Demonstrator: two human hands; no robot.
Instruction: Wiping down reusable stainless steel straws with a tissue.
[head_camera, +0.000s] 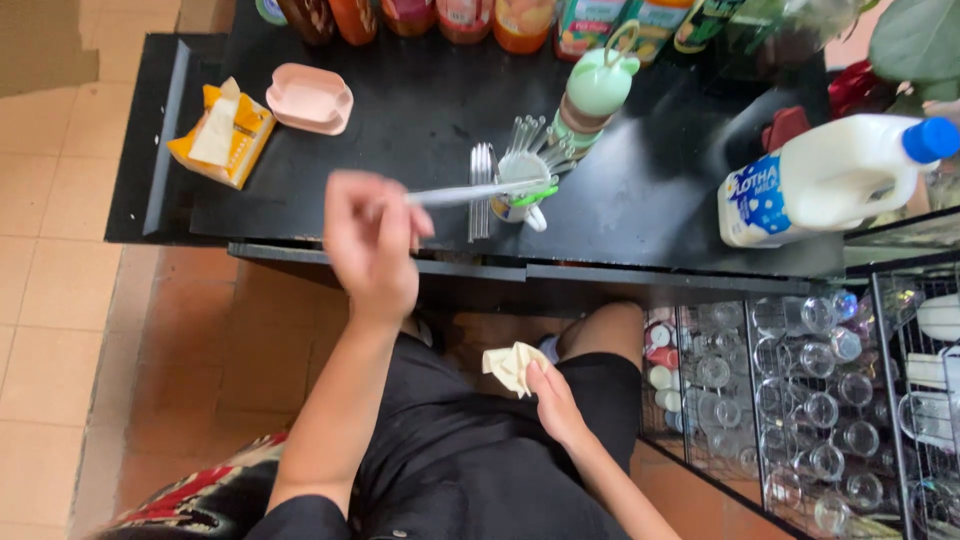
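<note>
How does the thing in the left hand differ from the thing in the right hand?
The left hand holds a long, thin, pale utensil that looks rigid; the right hand holds a crumpled cream cloth that is soft and bunched.
The utensil is raised over the black counter, pointing toward the cup of cutlery; the cloth is held low, near the person's lap.
Both are light in colour.

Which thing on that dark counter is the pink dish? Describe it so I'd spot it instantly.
Start at the black counter and go to its left end. Beside the yellow tissue packet lies the pink dish, a shallow rounded rectangle. It is the only pale pink item there.
</note>
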